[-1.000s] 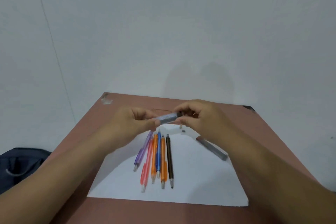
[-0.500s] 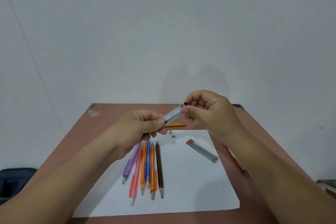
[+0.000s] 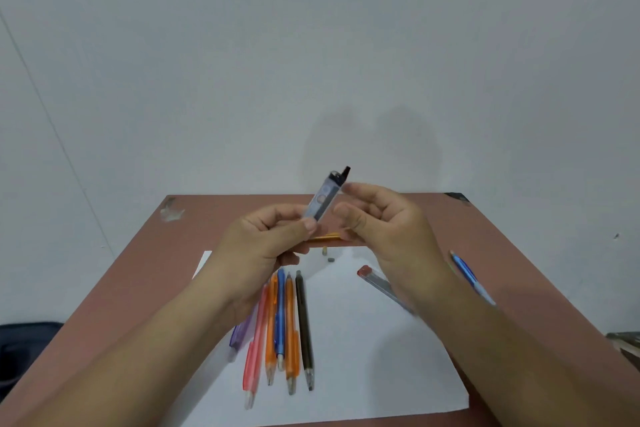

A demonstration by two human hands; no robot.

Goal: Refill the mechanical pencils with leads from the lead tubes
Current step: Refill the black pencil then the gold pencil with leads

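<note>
Lead tube [image 3: 325, 198] is up in the air above the white paper sheet [image 3: 363, 350], tilted, its black cap [image 3: 345, 171] flipped open at the top end. Left hand [image 3: 266, 253] grips the tube's lower end between thumb and curled fingers; right hand [image 3: 388, 232] sits just beside the tube, thumb and forefinger loosely curled and parted, holding nothing as far as the view shows.

On the paper below the left hand lies the row of mechanical pencils [image 3: 280, 329], purple, pink, orange, blue, orange and dark, tips toward the person. A second lead tube [image 3: 381, 284] with a red cap lies on the paper's right part, partly under the right wrist. Two tiny loose bits [image 3: 328, 255], possibly pencil caps, sit near the paper's far edge, and an orange pencil [image 3: 325, 237] lies just beyond that edge. A blue pencil [image 3: 467, 274] rests off the paper to the right, on the brown surface [image 3: 519, 253].

Danger now, I'd say: with the cap open, tip the tube too far and leads pour out, scatter, even snap. Those small loose bits could roll off unnoticed. And a thin lead pinched too hard will likely break.
</note>
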